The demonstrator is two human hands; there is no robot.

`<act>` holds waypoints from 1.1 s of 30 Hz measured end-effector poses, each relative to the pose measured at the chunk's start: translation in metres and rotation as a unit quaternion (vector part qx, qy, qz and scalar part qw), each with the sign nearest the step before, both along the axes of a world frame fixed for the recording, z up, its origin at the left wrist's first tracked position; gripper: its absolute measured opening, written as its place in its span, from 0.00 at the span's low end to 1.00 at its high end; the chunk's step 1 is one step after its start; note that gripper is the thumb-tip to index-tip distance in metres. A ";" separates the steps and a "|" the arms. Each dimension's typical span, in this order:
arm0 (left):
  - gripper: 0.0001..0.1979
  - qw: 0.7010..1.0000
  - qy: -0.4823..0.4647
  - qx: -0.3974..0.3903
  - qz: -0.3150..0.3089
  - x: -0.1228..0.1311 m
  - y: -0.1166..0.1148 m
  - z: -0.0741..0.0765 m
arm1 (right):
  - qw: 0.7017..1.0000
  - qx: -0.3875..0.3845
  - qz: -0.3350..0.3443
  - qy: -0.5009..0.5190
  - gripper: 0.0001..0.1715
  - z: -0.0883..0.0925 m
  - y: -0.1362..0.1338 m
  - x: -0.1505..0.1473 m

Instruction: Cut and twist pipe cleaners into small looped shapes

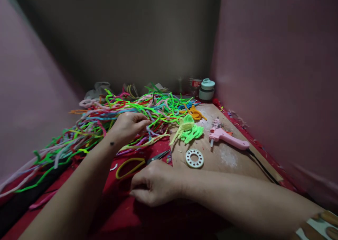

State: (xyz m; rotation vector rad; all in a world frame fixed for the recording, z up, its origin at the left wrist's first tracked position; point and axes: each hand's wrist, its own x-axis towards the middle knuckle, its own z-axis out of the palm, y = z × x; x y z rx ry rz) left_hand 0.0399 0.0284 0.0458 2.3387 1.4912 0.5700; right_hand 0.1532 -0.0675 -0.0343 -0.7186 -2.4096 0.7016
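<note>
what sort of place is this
Probably a small craft corner: a heap of fuzzy coloured stems, a pink glue gun on a brown board, and yellow-handled scissors.

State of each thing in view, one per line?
Left hand: fingers curled, grip unclear
Right hand: fingers curled, grip unclear
Scissors: lying down, partly hidden; open or shut unclear
Pipe cleaners: loose, tangled heap
Glue gun: on its side, corded; power unclear
Disc: flat
Jar: upright, lid on
</note>
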 end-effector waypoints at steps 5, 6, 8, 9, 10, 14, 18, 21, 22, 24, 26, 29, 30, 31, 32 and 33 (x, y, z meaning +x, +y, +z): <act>0.12 0.990 -0.004 -0.127 -0.057 -0.033 -0.002 -0.006 | 1.000 0.018 -0.002 0.012 0.08 -0.001 -0.004 -0.002; 0.11 0.988 0.017 -0.132 -0.075 -0.035 -0.005 -0.008 | 1.000 0.023 0.001 0.012 0.08 -0.002 -0.004 -0.002; 0.10 0.985 0.082 -0.113 -0.099 -0.037 -0.009 -0.012 | 0.999 0.030 0.005 0.010 0.09 -0.002 -0.005 -0.002; 0.10 0.983 0.121 -0.093 -0.103 -0.038 -0.010 -0.015 | 0.999 0.031 0.006 0.008 0.09 -0.002 -0.005 -0.002; 0.09 0.979 0.158 -0.068 -0.105 -0.039 -0.011 -0.018 | 1.000 0.029 0.007 0.006 0.09 -0.001 -0.005 -0.002; 0.07 0.971 0.215 0.001 -0.102 -0.052 -0.008 -0.031 | 1.000 0.018 0.008 -0.001 0.09 0.002 -0.007 -0.001; 0.10 0.981 0.168 -0.047 -0.087 -0.067 -0.004 -0.037 | 1.000 0.009 0.001 0.004 0.10 0.003 -0.006 -0.001; 0.11 0.988 0.129 -0.055 -0.069 -0.073 -0.004 -0.033 | 1.000 0.000 -0.002 0.012 0.10 0.003 -0.006 0.000; 0.11 0.990 0.118 -0.053 -0.062 -0.074 -0.004 -0.031 | 1.000 -0.005 -0.005 0.017 0.10 0.003 -0.005 0.000; 0.12 0.993 0.092 -0.052 -0.046 -0.076 -0.005 -0.027 | 0.999 -0.020 -0.012 0.031 0.10 0.004 -0.005 0.001; 0.13 0.996 0.057 -0.060 -0.029 -0.078 -0.007 -0.023 | 0.997 -0.047 -0.022 0.049 0.10 0.004 -0.005 0.001; 0.15 0.999 -0.004 -0.041 -0.003 -0.081 -0.008 -0.020 | 0.987 -0.121 -0.071 0.083 0.10 0.006 -0.004 -0.001; 0.15 0.999 -0.019 -0.028 0.008 -0.082 -0.008 -0.020 | 0.978 -0.156 -0.094 0.103 0.10 0.006 -0.003 -0.002; 0.15 0.999 -0.029 -0.018 0.018 -0.083 -0.008 -0.020 | 0.965 -0.200 -0.114 0.126 0.09 0.007 -0.001 -0.003; 0.15 0.999 -0.037 -0.011 0.029 -0.084 -0.009 -0.019 | 0.945 -0.253 -0.131 0.158 0.09 0.007 0.002 -0.004; 0.15 0.998 -0.045 -0.007 0.036 -0.084 -0.009 -0.019 | 0.919 -0.313 -0.141 0.194 0.09 0.007 0.005 -0.005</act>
